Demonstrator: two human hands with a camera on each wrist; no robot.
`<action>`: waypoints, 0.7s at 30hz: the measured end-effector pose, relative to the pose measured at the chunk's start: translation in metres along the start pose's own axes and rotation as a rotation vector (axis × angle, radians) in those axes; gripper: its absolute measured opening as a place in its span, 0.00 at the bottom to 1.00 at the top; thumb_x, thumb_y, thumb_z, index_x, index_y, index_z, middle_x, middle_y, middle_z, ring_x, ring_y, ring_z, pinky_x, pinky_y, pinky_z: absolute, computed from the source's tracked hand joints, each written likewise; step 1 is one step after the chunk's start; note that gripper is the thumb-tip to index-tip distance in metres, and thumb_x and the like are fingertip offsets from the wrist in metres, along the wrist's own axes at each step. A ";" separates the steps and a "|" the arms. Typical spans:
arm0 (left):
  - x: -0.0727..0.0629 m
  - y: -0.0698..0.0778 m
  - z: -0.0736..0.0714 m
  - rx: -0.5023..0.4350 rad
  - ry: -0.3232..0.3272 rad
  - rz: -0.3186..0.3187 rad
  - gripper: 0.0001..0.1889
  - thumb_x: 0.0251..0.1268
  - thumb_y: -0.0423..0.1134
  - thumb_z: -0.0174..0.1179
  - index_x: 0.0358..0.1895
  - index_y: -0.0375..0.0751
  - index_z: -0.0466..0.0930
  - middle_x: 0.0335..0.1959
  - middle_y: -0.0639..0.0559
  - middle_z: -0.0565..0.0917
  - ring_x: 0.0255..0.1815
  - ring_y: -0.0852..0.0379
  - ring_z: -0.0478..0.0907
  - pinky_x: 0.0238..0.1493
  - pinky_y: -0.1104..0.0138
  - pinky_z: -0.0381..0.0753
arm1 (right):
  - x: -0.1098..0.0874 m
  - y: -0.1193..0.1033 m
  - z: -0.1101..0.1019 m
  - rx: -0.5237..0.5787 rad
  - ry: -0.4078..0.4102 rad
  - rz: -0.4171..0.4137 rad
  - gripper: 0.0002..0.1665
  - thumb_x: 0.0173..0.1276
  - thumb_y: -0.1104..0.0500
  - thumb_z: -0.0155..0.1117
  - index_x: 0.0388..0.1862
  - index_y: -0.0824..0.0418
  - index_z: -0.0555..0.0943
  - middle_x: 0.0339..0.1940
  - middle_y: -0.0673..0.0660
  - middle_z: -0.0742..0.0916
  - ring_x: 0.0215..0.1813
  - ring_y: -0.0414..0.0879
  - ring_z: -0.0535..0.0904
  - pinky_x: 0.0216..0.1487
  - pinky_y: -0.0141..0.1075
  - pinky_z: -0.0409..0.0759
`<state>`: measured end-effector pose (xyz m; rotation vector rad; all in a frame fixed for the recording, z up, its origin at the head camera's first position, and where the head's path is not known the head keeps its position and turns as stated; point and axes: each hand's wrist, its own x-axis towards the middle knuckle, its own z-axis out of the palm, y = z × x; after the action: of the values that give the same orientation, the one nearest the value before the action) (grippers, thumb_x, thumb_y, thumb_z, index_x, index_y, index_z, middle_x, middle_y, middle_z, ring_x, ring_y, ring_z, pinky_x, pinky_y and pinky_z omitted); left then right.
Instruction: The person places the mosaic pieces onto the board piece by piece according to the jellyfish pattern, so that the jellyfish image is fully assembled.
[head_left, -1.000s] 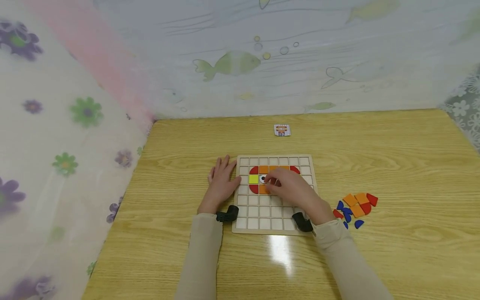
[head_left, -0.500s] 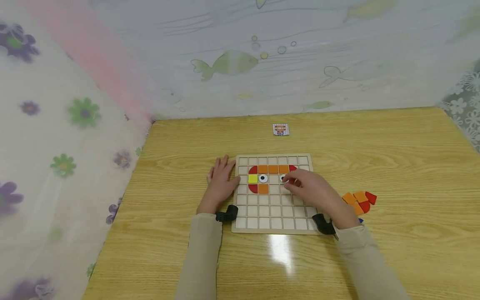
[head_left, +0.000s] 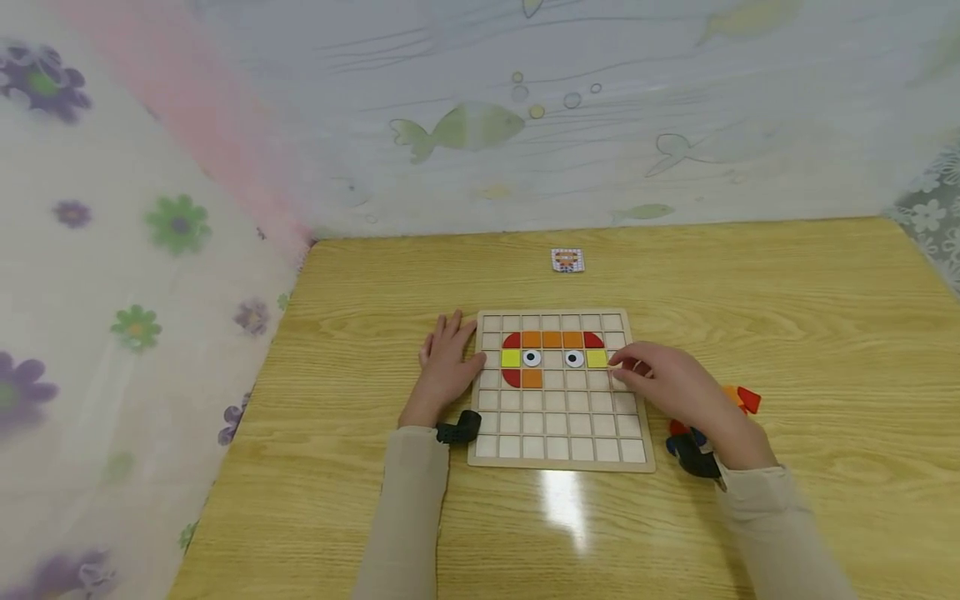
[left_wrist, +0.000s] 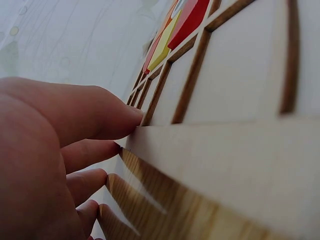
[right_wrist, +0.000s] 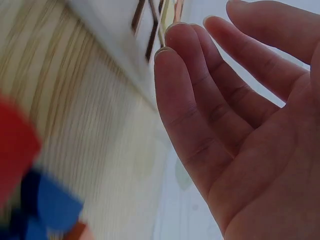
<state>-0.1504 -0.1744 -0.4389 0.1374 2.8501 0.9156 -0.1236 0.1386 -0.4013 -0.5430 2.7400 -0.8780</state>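
A wooden grid board [head_left: 560, 467] lies on the table with coloured tiles in its upper rows. Two round eye tiles, a left one [head_left: 531, 357] and a right one [head_left: 573, 358], sit between a left yellow tile [head_left: 511, 358] and a right yellow tile [head_left: 597, 358]. Orange squares [head_left: 552, 339] and red rounded corners line the row above. My left hand [head_left: 446, 371] lies spread at the board's left side, its thumb [left_wrist: 112, 117] touching the rim. At the right rim my right hand [head_left: 678, 387] has loosely bent fingers [right_wrist: 177, 95], apart, with nothing visible between them.
Loose red [head_left: 748, 400], orange and blue tiles lie right of the board, partly hidden by the right hand and its black wrist mount [head_left: 693, 457]. A small pattern card [head_left: 567, 260] lies behind the board. Patterned sheets rise beyond the table's back and left edges.
My right hand has moved right, from the left eye tile across the right one to the board's right rim, uncovering the right eye and right yellow tile. The left hand stays in place.
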 end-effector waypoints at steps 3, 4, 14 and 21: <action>0.001 0.001 0.001 0.001 -0.003 0.003 0.29 0.62 0.46 0.50 0.67 0.45 0.58 0.71 0.48 0.45 0.70 0.50 0.32 0.62 0.53 0.35 | -0.007 0.008 -0.005 -0.005 0.002 0.006 0.12 0.64 0.53 0.57 0.43 0.56 0.79 0.34 0.49 0.81 0.35 0.43 0.74 0.39 0.40 0.72; 0.001 0.002 0.001 -0.002 -0.003 0.003 0.29 0.62 0.46 0.50 0.67 0.45 0.58 0.71 0.48 0.45 0.70 0.50 0.32 0.62 0.53 0.35 | -0.009 0.010 -0.007 -0.006 0.001 0.009 0.13 0.64 0.52 0.56 0.43 0.56 0.79 0.34 0.49 0.81 0.36 0.43 0.74 0.39 0.40 0.72; 0.000 0.001 0.001 -0.002 0.010 -0.005 0.29 0.62 0.46 0.49 0.67 0.46 0.58 0.71 0.50 0.45 0.70 0.51 0.32 0.62 0.54 0.35 | -0.037 0.036 -0.025 -0.023 0.043 0.011 0.16 0.66 0.51 0.54 0.46 0.57 0.79 0.40 0.52 0.81 0.39 0.48 0.77 0.40 0.46 0.74; 0.000 -0.002 0.001 -0.019 -0.003 -0.009 0.29 0.61 0.47 0.49 0.67 0.47 0.58 0.71 0.51 0.44 0.70 0.52 0.31 0.62 0.54 0.34 | -0.058 0.055 -0.036 -0.069 0.041 0.060 0.18 0.63 0.50 0.56 0.47 0.57 0.80 0.39 0.53 0.80 0.36 0.47 0.74 0.37 0.44 0.73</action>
<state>-0.1504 -0.1752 -0.4409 0.1231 2.8361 0.9391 -0.0977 0.2220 -0.4007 -0.4568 2.8169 -0.7914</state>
